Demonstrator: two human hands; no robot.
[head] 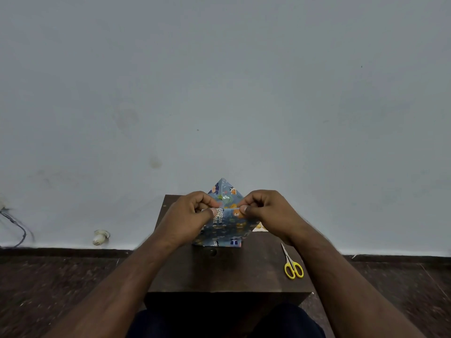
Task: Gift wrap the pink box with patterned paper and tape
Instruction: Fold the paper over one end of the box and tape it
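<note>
here both hands (188, 215) (264, 209) pinch glossy patterned paper (225, 230), triangular flap (223, 191) upright.

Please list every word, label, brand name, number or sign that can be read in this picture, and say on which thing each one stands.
There is no readable text.
Paper: only printed animal pictures, no words to make out.
Scissors: no brand or mark shows on the yellow handles or the blades.
Table and wall: plain, no signs or labels.
</note>
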